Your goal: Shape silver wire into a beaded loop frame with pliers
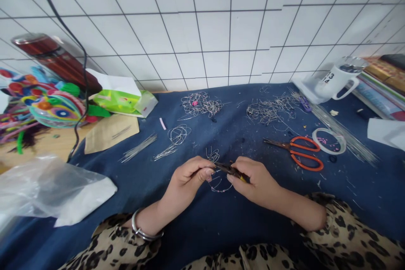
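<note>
One white wall w/ a dark grid (pixel 215 33) is running across the back, & a navy-blue cloth (pixel 145 185) is covering most of the tabletop below. On the L side a crinkled see-through plastic bag (pixel 41 177) is lying, w/ a shiny red-brown flask (pixel 58 59) showing farther back. On the R side a long bundle of straight silver wires (pixel 332 121) is lying at a slant, & a white mug w/ a handle (pixel 330 78) is sitting nr the wall.

Nr the centre, our bare left hand (pixel 191 175) & bare right hand (pixel 257 179) are facing each other just above the cloth. Orange-handled scissors (pixel 293 147) are lying to the R, & a loose silver wire tangle (pixel 272 109) is resting beyond them. Our R fingers are clamping round dark metal pliers w/ a bit of yellow (pixel 228 170), tips pointing L, just beside our L fingertips; we can't tell if the jaws are gripping anything. A whitish round dish (pixel 344 145) is holding tiny pink beads (pixel 322 140). Our L thumb & fingertips are pressing together on a thin silver wire loop w/ pink beads (pixel 221 191), which is hanging btwn both hands.
</note>
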Tool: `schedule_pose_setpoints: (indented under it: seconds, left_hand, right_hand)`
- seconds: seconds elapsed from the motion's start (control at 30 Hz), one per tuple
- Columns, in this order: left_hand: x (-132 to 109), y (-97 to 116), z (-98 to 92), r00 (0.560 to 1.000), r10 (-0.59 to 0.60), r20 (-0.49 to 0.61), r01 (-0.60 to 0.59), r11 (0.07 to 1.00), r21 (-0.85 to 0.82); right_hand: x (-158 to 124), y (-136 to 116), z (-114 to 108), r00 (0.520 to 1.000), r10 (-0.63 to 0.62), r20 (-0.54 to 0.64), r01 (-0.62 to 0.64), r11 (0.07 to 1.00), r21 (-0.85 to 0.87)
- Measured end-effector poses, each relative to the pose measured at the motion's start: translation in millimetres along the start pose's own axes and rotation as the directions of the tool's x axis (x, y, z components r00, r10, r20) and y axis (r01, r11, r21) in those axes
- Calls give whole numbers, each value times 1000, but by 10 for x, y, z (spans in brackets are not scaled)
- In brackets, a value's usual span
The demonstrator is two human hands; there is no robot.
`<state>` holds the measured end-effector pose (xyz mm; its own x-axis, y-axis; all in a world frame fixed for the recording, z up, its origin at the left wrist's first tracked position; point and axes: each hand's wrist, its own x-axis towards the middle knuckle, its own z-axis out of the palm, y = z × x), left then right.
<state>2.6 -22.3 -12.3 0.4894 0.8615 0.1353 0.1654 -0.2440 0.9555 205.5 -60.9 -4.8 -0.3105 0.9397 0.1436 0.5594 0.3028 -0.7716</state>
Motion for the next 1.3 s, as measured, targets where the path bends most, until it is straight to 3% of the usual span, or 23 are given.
schedule_pose_setpoints:
  seconds: [0.37, 0.5, 0.7, 1.07, 1.3]
  left_hand:
    - [1, -71, -80, 959, 280, -37, -269, 945, 189]
    - [26, -72, -101, 941, 339, 0, -333, 924, 189]
    - [42, -72, -98, 923, 382, 49, -385, 911, 149]
    - [21, -66, -102, 911, 412, 19, -409, 896, 172]
    - [-8, -46, -76, 914, 403, 43, -402, 890, 214]
  right_hand:
    - [11, -21, -122, 994, 41, 104, -25, 988, -150]
    - [14, -32, -180, 995, 58, 86, -50, 994, -98]
    - [-6, -74, -190, 991, 48, 126, -53, 998, 31]
    - [-19, -78, -202, 987, 28, 160, 13, 968, -250]
    - [-39, -87, -162, 983, 10, 186, 50, 948, -315]
